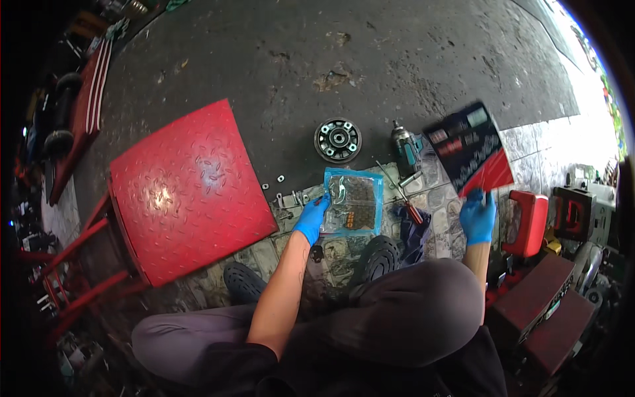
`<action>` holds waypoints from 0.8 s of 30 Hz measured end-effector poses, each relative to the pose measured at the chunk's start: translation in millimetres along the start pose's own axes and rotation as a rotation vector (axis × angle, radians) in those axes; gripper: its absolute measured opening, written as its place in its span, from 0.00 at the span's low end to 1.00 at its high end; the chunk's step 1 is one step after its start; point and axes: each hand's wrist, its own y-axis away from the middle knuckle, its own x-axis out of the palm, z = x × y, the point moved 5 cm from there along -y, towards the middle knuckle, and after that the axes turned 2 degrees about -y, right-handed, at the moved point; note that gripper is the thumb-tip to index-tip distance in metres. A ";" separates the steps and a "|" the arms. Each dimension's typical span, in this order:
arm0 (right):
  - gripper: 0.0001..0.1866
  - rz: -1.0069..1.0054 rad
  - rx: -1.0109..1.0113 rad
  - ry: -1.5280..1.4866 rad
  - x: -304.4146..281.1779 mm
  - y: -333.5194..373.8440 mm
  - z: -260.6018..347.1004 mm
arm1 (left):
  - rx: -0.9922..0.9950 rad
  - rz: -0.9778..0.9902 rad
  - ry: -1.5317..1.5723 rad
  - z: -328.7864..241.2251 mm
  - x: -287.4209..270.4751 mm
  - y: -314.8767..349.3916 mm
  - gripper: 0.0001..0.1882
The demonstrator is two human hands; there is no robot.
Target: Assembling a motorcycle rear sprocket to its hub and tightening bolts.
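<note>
My left hand [312,220], in a blue glove, grips the left edge of a clear plastic bag [378,198] with blue borders. Inside the bag lie dark rows that look like a folded drive chain [360,188], with a few small orange pieces at the bottom. My right hand [477,220], also gloved in blue, pinches the lower edge of a flat black and red cardboard box [471,149], held tilted off to the right. Just beyond the bag, a round metal hub [338,139] with several bolts lies flat on the ground.
A teal cordless impact wrench [407,151] and a red-handled screwdriver [413,210] lie right of the bag, beside a dark cloth [415,235]. Small metal nuts [280,178] lie to its left. A red metal ramp [192,188] stands left; red toolboxes [534,291] stand right.
</note>
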 end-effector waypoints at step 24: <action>0.28 0.622 -0.351 1.883 90.7 -32.5 -237.4 | 0.333 -0.065 0.047 -146.2 -34.1 46.2 0.09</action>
